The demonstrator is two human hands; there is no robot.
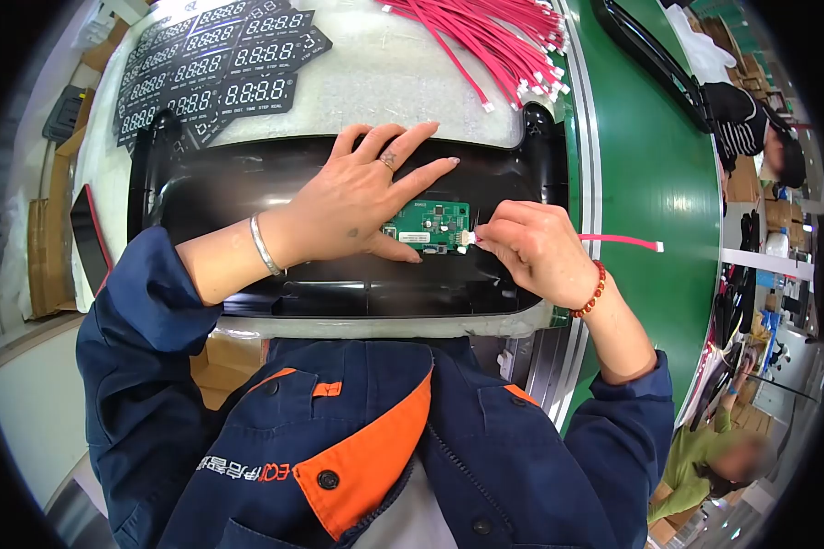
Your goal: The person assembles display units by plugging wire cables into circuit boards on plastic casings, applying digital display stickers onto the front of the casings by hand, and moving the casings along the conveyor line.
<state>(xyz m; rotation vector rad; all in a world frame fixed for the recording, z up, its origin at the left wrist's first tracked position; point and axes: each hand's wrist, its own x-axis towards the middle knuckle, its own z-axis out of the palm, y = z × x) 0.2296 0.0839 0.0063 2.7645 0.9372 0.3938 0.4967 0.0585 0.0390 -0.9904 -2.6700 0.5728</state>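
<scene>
A green circuit board (pixel 437 222) lies in a black plastic housing (pixel 311 297). My left hand (pixel 362 197) rests over the board's left end with its fingers spread, thumb along the lower edge. At the board's right end, my right hand (pixel 536 242) pinches the white plug of a red cable (pixel 618 240) against the white socket (pixel 467 238). How far the plug sits in the socket is hidden by the fingertips. The cable's other end sticks out to the right of my right hand, over the green surface.
Black display sheets (pixel 197 69) lie at the upper left, and a bundle of red cables (pixel 485 37) at the top. A long black part (pixel 655 59) is on the green mat (pixel 645 174). A person in green (pixel 705 467) is at the lower right.
</scene>
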